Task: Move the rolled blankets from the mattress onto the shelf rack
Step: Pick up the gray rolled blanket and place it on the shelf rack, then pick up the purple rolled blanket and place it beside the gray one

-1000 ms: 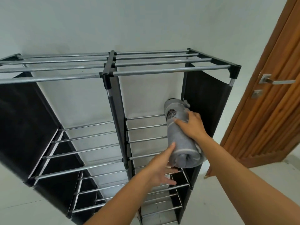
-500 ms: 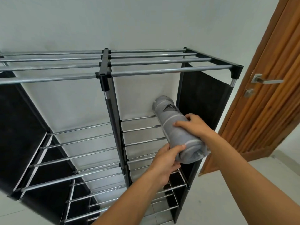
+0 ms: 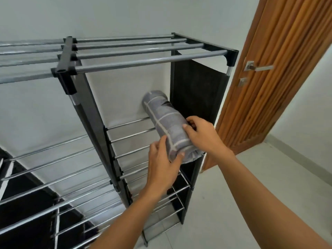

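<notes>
A grey rolled blanket (image 3: 166,119) with pale stripes lies lengthwise on the second tier bars of the shelf rack (image 3: 143,60), in the right bay, its far end against the wall beside the black fabric side panel. My left hand (image 3: 162,164) grips the near end of the roll from the left and below, thumb on its front edge. My right hand (image 3: 203,135) holds the roll from the right, fingers curled over its top. The mattress is out of view.
The rack has metal tube tiers and black plastic joints, with a left bay (image 3: 50,159) and lower tiers below. A wooden door (image 3: 280,72) with a metal handle stands close on the right. Pale tiled floor (image 3: 251,186) lies beside the rack.
The blanket has gone deeper into the right bay and come down onto the second tier bars. Both hands followed it; the left hand moved from its underside to grip the near end.
</notes>
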Demonstrator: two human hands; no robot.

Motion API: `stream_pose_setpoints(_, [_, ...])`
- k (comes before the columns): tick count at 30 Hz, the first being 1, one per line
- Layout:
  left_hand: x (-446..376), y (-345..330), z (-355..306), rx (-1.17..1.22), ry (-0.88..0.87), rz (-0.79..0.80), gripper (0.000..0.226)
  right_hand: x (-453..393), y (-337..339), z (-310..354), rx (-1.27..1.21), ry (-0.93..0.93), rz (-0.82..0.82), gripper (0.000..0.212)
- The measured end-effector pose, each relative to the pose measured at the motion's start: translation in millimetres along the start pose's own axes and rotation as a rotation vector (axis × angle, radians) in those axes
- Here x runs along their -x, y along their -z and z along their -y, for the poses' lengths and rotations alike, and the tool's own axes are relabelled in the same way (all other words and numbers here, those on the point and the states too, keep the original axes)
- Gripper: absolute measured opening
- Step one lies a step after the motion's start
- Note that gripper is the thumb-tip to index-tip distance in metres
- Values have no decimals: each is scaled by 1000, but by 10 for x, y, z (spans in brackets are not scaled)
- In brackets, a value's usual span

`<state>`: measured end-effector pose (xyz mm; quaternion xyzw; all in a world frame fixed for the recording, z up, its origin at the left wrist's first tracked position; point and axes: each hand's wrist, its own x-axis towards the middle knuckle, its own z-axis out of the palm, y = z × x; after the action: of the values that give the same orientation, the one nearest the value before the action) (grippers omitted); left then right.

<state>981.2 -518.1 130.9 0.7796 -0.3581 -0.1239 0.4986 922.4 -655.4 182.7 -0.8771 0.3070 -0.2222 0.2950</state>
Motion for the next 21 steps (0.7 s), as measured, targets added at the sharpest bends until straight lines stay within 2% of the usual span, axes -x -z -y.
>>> stream_pose_setpoints(3, [146,-78,-188,-21,-228,-105,60,363,83,-174,-67,-56,-90,40])
stream_pose_setpoints(7, [187,-211,-458,22,-451,-213,43,833,165,-553,-123,-246,-172,36])
stream_pose_setpoints(9, [247,-372,-587,45,-557,-161,30,1093,252,-759,-94,-337,-203,36])
stream_pose_setpoints(12, [389,-807,-681,38,-560,192,18,1540,474,-1011,-79,-478,-270,34])
stream_pose_setpoints(17, [997,-1810,-682,-511,-445,1003,44,2779,850,-1396,-63,-763,-397,32])
stream_pose_setpoints(19, [1486,-2099,-776,-526,-480,1232,41,3511,937,-1496,-63,-915,-464,32])
stream_pose_setpoints(21, [2056,-2313,-912,-449,-539,1366,32,4344,953,-1539,-82,-1068,-557,33])
